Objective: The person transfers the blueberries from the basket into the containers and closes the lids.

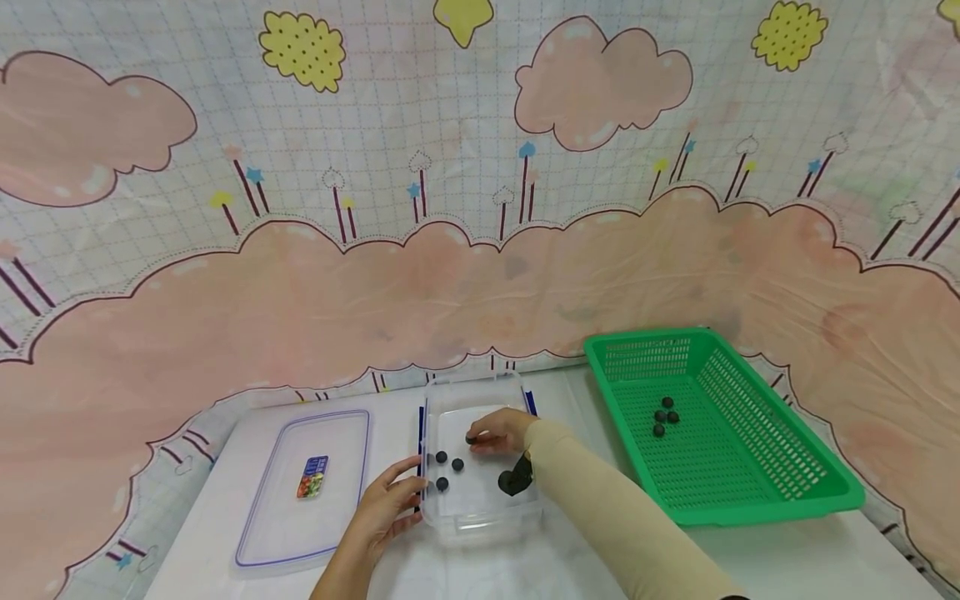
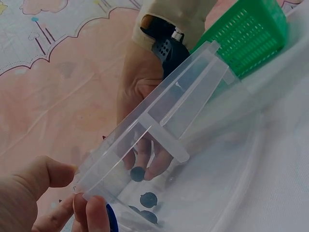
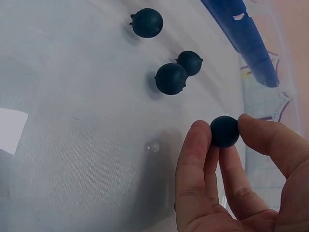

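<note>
Between thumb and fingertips my right hand (image 1: 504, 431) pinches a dark blueberry (image 3: 224, 131), held over the inside of a clear plastic container (image 1: 483, 525). Three more blueberries lie on the container's floor, toward its left side; one blueberry (image 3: 147, 22) sits apart from the other two in the right wrist view. My left hand (image 1: 387, 506) grips the container's left wall, with its thumb and fingers at the edge in the left wrist view. Blue clips, such as this blue clip (image 3: 246, 41), hang along the container's sides.
A green plastic basket (image 1: 750, 512) stands to the right, with several blueberries (image 1: 660, 416) on its mesh floor. Left of the container, a clear lid (image 1: 273, 517) with a blue seal and a colourful label (image 1: 312, 477) lies flat on the white table (image 1: 202, 533). A patterned cloth hangs behind.
</note>
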`<state>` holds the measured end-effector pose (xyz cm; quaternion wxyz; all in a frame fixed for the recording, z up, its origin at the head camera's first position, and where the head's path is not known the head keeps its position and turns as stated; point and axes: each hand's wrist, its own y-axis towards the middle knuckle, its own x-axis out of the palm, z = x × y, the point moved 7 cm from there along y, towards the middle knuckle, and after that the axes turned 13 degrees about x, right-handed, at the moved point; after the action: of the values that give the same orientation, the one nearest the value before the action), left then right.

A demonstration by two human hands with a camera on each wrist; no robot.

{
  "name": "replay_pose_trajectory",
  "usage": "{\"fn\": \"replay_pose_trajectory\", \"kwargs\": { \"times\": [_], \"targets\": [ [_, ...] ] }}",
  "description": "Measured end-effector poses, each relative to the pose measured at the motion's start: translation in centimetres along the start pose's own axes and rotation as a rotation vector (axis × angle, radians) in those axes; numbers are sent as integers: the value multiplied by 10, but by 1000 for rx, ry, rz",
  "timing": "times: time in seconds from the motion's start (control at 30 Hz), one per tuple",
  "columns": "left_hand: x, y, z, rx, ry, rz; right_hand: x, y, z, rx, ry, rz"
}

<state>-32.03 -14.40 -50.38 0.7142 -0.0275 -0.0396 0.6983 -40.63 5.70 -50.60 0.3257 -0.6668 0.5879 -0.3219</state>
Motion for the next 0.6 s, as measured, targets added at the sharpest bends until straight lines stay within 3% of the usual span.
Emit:
{"fn": "replay_pose_trajectory", "kwargs": {
  "times": [0.17,0.33,0.47,0.6],
  "targets": [
    [-1,1,0,-1,2,3,-2,-8,-11,-64,-59,1],
    [-1,1,1,1,8,5,-17,-32,-44,-181,-101,-74],
    [0,1,2,5,12,5,-58,-55,-72,-280,-102,-81],
    [0,0,3,7,10,9,-125,-77,-86,-357,-70,-16]
  ]
}}
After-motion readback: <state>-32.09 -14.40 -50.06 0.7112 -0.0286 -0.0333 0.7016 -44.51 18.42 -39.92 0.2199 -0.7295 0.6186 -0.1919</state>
